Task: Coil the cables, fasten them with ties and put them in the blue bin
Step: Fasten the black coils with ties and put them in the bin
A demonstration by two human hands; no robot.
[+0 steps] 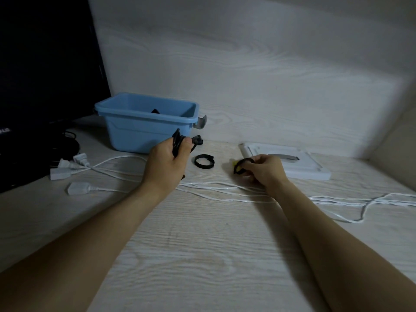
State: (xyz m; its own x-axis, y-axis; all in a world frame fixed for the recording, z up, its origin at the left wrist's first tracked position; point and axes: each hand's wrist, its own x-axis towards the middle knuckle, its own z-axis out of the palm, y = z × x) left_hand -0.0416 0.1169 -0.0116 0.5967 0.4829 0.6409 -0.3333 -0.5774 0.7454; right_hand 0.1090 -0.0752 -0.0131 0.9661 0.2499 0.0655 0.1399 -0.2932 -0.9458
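While the white cables (225, 188) lie loose across the bench (202, 255) nearest me, waiting their turn, my left hand (165, 164) curls its fingers around a coiled black cable (177, 143) so the loops cannot spring apart. My right hand (263, 168) pinches a black tie (239, 166), ready, I judge, to wrap that coil. A spare tie ring (203, 161) rests between my hands. Just beyond stands the blue bin (144, 129), with something dark already inside.
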